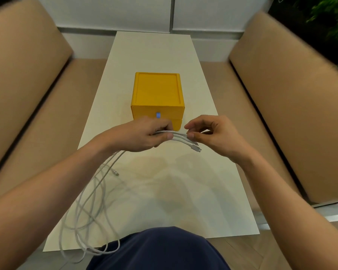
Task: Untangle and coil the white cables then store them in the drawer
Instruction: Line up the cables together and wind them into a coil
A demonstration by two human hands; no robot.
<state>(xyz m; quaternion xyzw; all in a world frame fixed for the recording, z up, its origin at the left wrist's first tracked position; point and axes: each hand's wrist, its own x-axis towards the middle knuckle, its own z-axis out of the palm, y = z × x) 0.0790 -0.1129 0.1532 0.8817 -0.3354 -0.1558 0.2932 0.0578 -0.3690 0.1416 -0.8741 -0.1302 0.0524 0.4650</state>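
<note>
Left hand grips the thin white rubbery cables as a bundle, fingers curled around the strands. Right hand, at 3 o'clock from it, pinches the same strands just behind the small metal-tipped plugs. The plugs poke out toward 4 o'clock.

The slack hangs from the left hand toward 7 o'clock. It crosses the smooth cream rectangular tabletop in loose overlapping loops and spills over the near edge. One stray plug lies among them.

The closed square yellow plastic drawer box with a small blue pull tab sits at 12 o'clock, just behind the hands.

My read: I am evening up the ends before coiling. To do it well, I would get the plugs level, keep the left-hand grip firm, and draw the slack through slowly. The loops cross and look ready to snag. The cables look limp and slick, so the coils will likely spring loose unless pinned.
</note>
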